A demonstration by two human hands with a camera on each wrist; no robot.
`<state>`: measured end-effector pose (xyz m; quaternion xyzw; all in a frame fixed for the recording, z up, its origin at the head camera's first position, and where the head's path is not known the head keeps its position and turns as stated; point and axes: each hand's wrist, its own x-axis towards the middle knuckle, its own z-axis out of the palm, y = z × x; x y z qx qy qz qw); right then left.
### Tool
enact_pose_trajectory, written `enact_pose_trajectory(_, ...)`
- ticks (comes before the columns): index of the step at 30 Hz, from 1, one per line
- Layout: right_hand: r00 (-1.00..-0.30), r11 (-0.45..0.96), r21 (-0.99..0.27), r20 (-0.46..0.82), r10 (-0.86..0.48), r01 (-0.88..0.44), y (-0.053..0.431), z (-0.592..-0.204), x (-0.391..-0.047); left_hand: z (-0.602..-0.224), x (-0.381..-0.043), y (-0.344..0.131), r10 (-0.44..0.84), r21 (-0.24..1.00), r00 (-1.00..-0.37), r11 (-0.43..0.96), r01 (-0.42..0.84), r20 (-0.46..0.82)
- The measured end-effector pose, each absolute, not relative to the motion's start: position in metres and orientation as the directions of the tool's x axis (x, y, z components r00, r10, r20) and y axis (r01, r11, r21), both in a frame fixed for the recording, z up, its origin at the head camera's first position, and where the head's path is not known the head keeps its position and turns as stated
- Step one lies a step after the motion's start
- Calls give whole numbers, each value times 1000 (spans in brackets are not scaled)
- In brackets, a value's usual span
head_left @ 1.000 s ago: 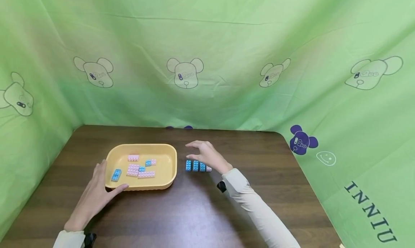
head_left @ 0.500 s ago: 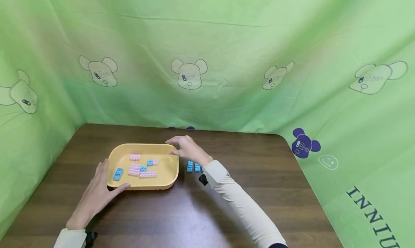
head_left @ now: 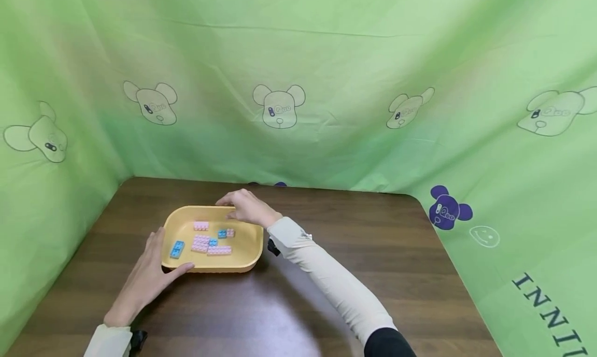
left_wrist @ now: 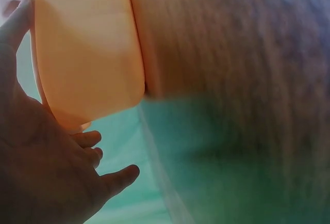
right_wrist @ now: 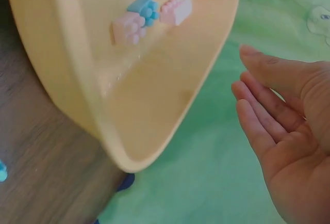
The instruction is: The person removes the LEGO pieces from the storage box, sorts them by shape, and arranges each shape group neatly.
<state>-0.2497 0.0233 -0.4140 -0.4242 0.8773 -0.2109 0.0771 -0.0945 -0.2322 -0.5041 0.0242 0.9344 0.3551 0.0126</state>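
A yellow tray stands on the table with pink and blue toy bricks in it. My left hand spans its near left corner, fingers along the left end and thumb by the front rim. The left wrist view shows this hand against the tray wall, its fingers extended. Over the tray's back right rim hovers my right hand. Seen from the right wrist, the right hand holds nothing, thumb and fingers apart beside the rim. A pink brick lies near the back wall, below and left of the right fingertips.
Inside the tray lie a long pink brick, a blue brick at the left and several others. A blue brick's edge shows on the table right of the tray. A green printed curtain encloses the brown table.
My right hand has moved left from the row of bricks on the table to the tray's back rim; its forearm now hides that row. My left hand keeps its place at the tray.
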Motion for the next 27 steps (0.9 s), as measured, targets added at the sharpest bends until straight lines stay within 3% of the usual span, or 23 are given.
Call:
enact_pose_trajectory(4, -617, 576, -392, -26, -786, -717, 13, -415, -251, -505, -96, -229, 65, 670, -998, 741, 39, -14)
enact_pose_trajectory(20, -455, 480, -174, -166, -875, -860, -42, -425, -253, -505, -94, -232, 67, 658, -998, 751, 49, -2)
enact_pose_trajectory(27, -427, 451, -83, -206, -880, -889, -57, -432, -254, -505, -95, -232, 65, 656, -998, 753, 49, 1)
